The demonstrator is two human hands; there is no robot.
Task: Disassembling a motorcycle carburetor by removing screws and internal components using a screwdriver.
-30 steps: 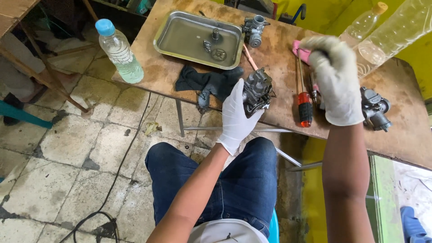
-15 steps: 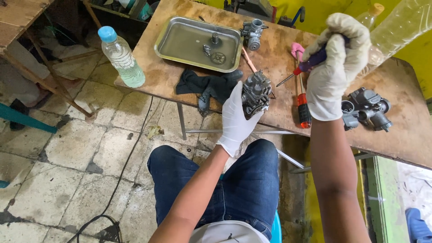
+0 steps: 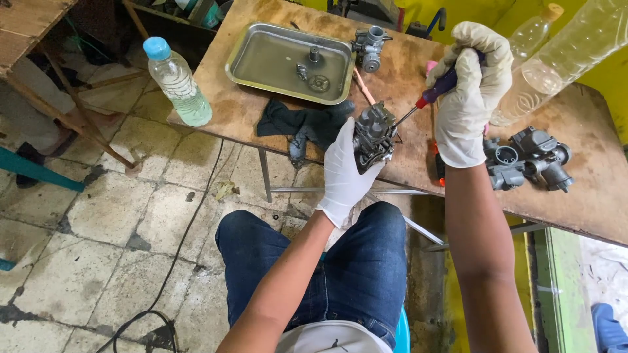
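1. The left hand (image 3: 343, 173), gloved in white, was closed around a dark carburetor (image 3: 374, 134), holding it up just over the near edge of the wooden counter (image 3: 405, 78).
2. The right hand (image 3: 472, 98) gripped a screwdriver (image 3: 425, 99), its tip touching the carburetor's top.
3. The carburetor looked largely assembled; judging by that, screw work was underway.
4. A metal tray (image 3: 261, 55) held a few small parts; other carburetors (image 3: 530, 157) lay to the right, untouched.
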